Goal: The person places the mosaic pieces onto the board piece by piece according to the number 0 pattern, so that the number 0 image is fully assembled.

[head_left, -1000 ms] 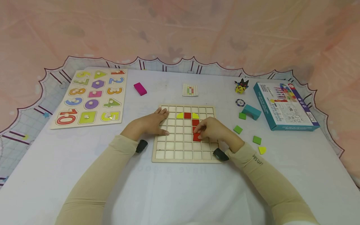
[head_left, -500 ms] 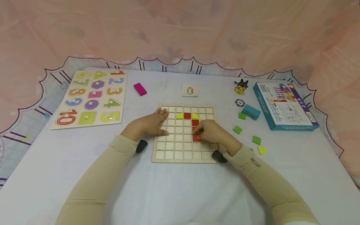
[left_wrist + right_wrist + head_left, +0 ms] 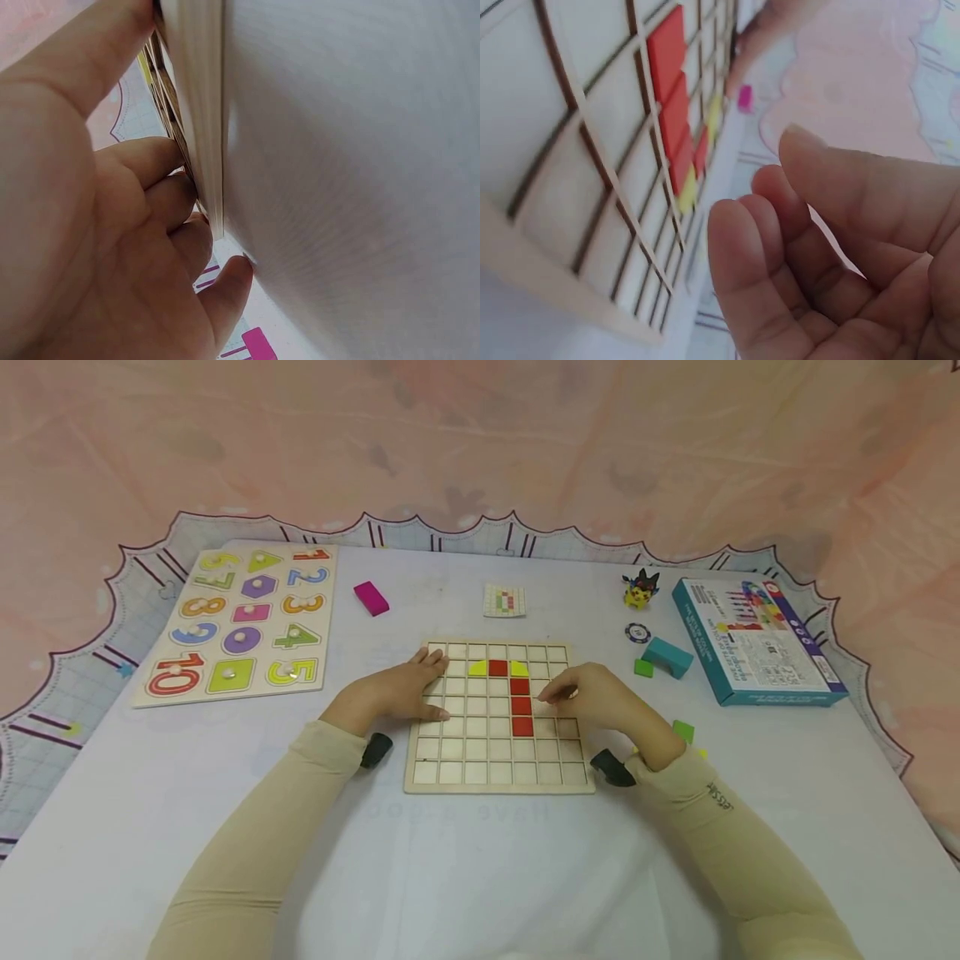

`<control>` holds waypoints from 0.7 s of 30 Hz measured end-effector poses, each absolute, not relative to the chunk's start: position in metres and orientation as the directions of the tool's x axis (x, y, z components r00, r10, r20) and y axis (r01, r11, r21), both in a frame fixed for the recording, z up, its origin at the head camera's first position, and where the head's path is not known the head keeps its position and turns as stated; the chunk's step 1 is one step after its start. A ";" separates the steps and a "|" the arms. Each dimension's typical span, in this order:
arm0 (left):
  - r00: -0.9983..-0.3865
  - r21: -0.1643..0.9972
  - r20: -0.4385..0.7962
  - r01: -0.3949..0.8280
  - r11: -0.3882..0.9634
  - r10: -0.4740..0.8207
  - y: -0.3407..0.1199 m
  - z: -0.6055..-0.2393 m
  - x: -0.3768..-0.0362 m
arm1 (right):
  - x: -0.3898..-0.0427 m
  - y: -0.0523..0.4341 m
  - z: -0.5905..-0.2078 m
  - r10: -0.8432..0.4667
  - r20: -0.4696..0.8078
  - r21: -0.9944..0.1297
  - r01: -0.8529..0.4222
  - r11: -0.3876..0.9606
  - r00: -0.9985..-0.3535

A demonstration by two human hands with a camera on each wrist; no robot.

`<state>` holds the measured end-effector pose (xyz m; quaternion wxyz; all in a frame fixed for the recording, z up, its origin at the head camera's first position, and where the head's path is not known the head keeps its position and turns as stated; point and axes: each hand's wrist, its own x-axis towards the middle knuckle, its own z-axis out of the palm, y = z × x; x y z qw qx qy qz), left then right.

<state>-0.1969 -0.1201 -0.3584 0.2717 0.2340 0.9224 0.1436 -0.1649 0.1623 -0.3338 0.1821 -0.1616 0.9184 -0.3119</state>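
Note:
A wooden grid board (image 3: 480, 771) lies in the middle of the white table. It carries a red square (image 3: 498, 667) with a yellow piece (image 3: 479, 668) on each side, and a column of three red squares (image 3: 522, 706) below it to the right. My left hand (image 3: 408, 689) rests flat on the board's left edge, fingers straight. In the left wrist view the left hand (image 3: 112, 225) lies against the board's edge (image 3: 199, 112). My right hand (image 3: 588, 696) hovers over the board's right side, fingers loosely curled and empty. The right wrist view shows the empty right hand (image 3: 817, 247) beside the red squares (image 3: 667, 97).
A number puzzle board (image 3: 240, 622) lies at the left, with a pink block (image 3: 372, 597) and a pattern card (image 3: 505, 600) behind the grid. To the right are a toy figure (image 3: 637, 589), a chip (image 3: 638, 632), a teal block (image 3: 667, 656), green squares (image 3: 643, 667) and a blue box (image 3: 753, 639).
My right hand let go of the lowest red square, now seated in its cell, and drew back to the right. The left hand stayed put.

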 end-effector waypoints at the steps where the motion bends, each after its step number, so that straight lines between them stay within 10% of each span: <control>1: -0.743 0.392 -0.436 0.351 0.851 0.507 -0.120 -0.358 -0.197 | -0.164 0.166 -0.333 -0.408 -0.235 -0.631 -0.181 0.754 -0.882; 21: -0.744 0.404 -0.438 0.339 0.850 0.505 -0.120 -0.360 -0.197 | -0.134 0.275 -0.338 -0.272 -0.356 -0.603 -0.002 0.798 -0.894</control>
